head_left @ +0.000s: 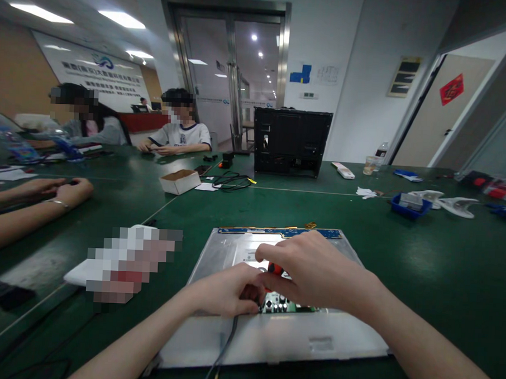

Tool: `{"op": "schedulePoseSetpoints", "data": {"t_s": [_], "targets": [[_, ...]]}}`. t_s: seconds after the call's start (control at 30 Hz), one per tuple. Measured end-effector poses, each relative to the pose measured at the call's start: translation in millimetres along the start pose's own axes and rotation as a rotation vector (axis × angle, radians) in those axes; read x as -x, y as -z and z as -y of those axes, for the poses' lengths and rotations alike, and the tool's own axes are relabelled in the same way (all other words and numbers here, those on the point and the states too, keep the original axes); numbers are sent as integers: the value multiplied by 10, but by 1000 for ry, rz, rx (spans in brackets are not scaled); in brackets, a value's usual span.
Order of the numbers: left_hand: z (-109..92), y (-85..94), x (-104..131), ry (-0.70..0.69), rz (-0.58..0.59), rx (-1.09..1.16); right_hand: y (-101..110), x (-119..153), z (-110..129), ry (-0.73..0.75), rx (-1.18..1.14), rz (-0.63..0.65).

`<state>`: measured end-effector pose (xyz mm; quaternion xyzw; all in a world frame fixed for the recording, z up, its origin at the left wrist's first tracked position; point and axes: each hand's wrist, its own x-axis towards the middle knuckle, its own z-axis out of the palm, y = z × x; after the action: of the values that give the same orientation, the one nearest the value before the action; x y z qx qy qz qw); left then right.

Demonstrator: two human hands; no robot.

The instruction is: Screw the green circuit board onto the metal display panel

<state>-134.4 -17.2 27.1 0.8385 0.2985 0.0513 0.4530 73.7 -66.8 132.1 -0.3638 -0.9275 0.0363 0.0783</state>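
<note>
A flat display panel (271, 341) lies in front of me, its silvery metal back up. A blue circuit strip (251, 231) runs along its far edge, and a green circuit board (281, 304) shows near its middle. My right hand (308, 267) is closed around a red-and-black screwdriver (275, 267) over the board; the tip is hidden. Beside it, my left hand (236, 289) has its fingers curled together at the board's left side, and what they grip is hidden. A dark cable (225, 345) runs from under the left hand toward the near edge.
Beyond the panel stand a black monitor housing (292, 141), a white box (180, 182) and a coiled black cable (232, 181). A blue tray (410, 206) sits to the right. A partly blurred white object (79, 270) and another person's hands (72, 193) are at left. Two people sit farther back.
</note>
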Motion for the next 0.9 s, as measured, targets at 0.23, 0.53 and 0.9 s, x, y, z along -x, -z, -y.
{"op": "schedulePoseSetpoints", "data": {"t_s": [0.23,0.53,0.9], "targets": [[28,0,-1,-22,-10,-51,-17,28,-12,81,9,-58],[57,-3,-3,-44,-4,-42,-6,16,-4,54,6,-40],[75,-27,15,-23,-21,-58,1,21,2,36,-25,-24]]}}
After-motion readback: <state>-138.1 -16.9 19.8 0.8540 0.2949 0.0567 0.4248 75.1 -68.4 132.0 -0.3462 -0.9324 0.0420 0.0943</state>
